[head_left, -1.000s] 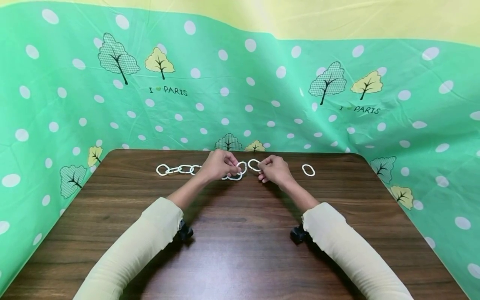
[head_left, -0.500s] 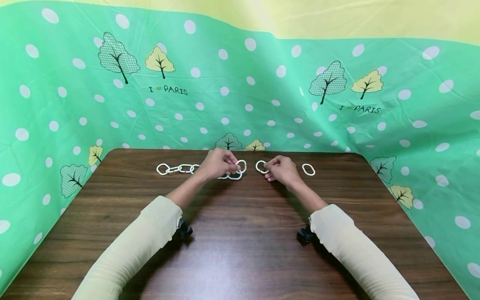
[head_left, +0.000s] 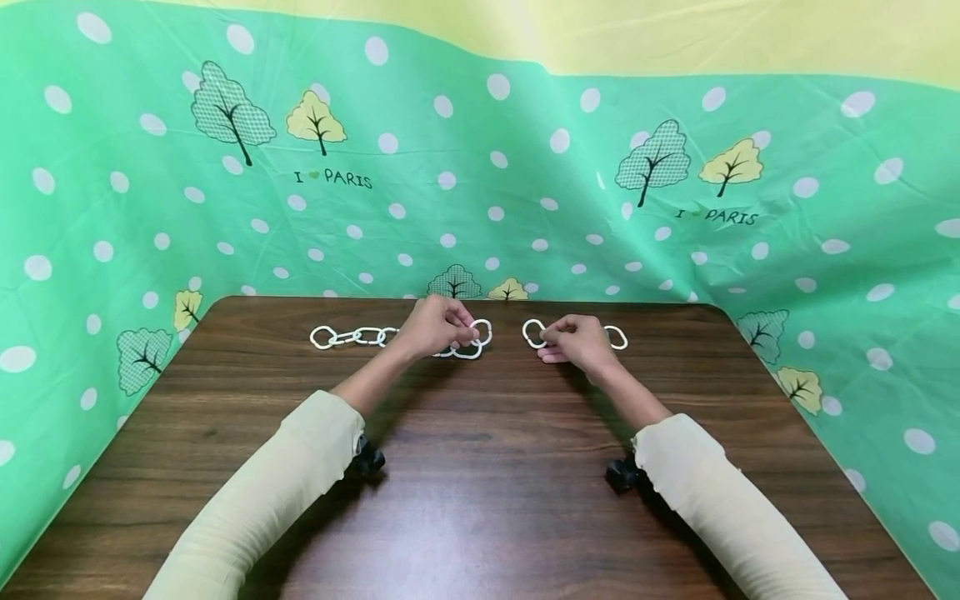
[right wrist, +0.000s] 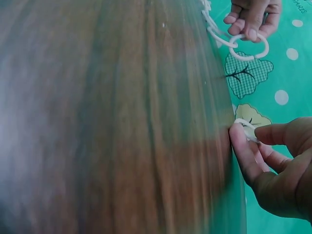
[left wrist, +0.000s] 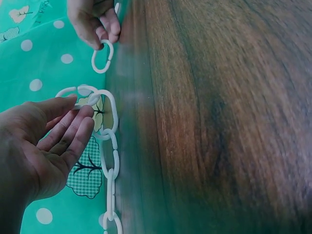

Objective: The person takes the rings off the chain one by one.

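Note:
Between thumb and fingers my left hand (head_left: 438, 327) pinches the end link (left wrist: 68, 91) of a white plastic chain (left wrist: 116, 117). Several joined links run from that hand to the left across the table, part of them hidden behind the hand and wrist in the head view. Off to the right, my right hand (head_left: 577, 340) pinches a separate white oval link (head_left: 533, 333) by its right side. A small gap shows in this link's ring in the left wrist view. The two held links are apart, with bare wood between them.
Another loose white link (head_left: 617, 337) lies just right of my right hand, partly covered by it. The brown wooden table (head_left: 480, 467) ends close behind the hands, where a green dotted cloth (head_left: 420, 208) hangs.
My right hand has moved to the right with its link, widening the distance from the chain's end. It now overlaps the loose link in the head view. My left hand stays nearly still.

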Motion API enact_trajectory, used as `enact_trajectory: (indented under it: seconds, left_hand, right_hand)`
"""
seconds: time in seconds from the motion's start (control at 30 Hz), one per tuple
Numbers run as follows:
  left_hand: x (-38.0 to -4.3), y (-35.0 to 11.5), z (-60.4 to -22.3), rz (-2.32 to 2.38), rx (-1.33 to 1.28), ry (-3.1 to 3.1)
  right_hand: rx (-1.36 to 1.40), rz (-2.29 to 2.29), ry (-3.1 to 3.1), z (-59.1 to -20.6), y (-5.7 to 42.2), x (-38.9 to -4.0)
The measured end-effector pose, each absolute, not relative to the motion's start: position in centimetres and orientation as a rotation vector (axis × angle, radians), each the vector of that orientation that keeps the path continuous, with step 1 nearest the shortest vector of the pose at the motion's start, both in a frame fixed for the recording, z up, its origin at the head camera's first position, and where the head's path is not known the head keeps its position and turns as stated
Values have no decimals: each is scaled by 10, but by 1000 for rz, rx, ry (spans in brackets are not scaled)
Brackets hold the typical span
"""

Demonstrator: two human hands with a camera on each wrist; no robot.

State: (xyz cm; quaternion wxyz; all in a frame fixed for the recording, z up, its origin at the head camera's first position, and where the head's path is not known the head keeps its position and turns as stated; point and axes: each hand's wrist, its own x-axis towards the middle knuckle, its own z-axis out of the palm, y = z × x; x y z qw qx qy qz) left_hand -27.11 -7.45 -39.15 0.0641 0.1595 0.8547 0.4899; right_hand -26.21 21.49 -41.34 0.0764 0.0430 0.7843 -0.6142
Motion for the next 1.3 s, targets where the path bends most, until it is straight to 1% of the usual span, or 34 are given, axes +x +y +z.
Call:
enact_trajectory:
  seconds: [0.63,1.07,1.3]
  left_hand:
    - [-268,-72,-389,1479,478,2577]
    - [-268,-70,-388,1455,480,2591]
    - [-268,-70,-383,1447,488,2596]
  right_hand:
    - [252,-1660,2346,-413,255,-256]
    - [348,-1671,2374,-412,268,-246]
    - [366,-1645,2382,-407,280,-250]
